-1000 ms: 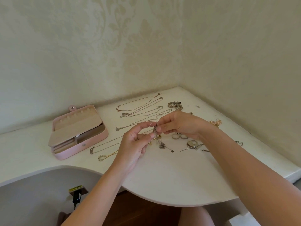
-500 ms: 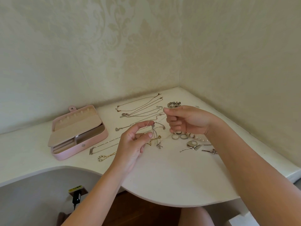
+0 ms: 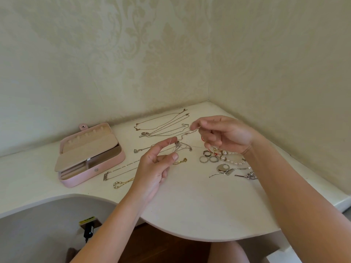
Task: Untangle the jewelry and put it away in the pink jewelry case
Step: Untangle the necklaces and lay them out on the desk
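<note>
A tangled clump of thin silver chains (image 3: pixel 180 146) hangs just above the white table, between my hands. My left hand (image 3: pixel 156 164) holds fine strands of it at the index fingertip and against the thumb. My right hand (image 3: pixel 224 134) is raised to the right and pinches one thin strand, which runs taut down to the clump. The pink jewelry case (image 3: pixel 106 166) lies open at the left, with its beige lining and compartments showing. Several untangled necklaces (image 3: pixel 163 126) lie stretched out behind the clump.
Three rings (image 3: pixel 208 158), a pearl bracelet (image 3: pixel 232 160), a round silver pendant (image 3: pixel 222 168) and a key charm (image 3: pixel 247 175) lie under my right wrist. A bar necklace (image 3: pixel 105 176) and a gold bracelet (image 3: pixel 122 183) lie near the case. Walls meet in a corner behind.
My hands have drawn apart: the right hand went up and to the right, pulling a strand out. The clump dropped lower, beside my left fingertips.
</note>
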